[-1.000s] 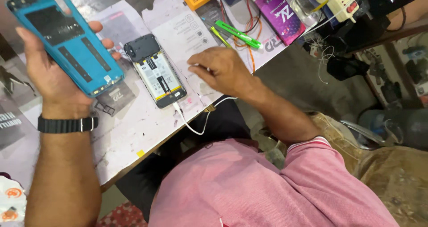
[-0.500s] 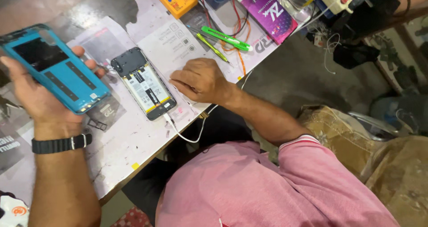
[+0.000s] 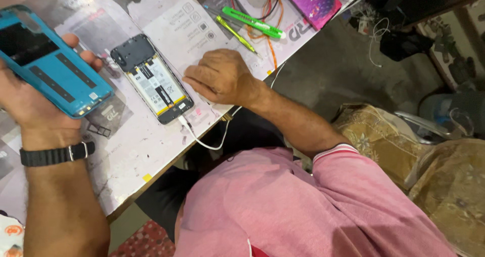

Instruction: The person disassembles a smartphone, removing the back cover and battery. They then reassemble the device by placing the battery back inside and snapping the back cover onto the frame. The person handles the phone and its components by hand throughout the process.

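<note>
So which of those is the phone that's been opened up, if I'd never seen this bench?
Start at the worn white table with printed sheets spread on it. Between the left hand, which holds a blue back cover, and the right hand, which rests on the table, lies the opened phone. Its bare insides show and a white cable is plugged into its near end.

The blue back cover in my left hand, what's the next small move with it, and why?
Probably bring the blue back cover down over the opened phone and line it up. The left hand holds the cover above the table, apart from the phone, which lies bare with a white cable plugged in; the right hand rests beside it.
</note>
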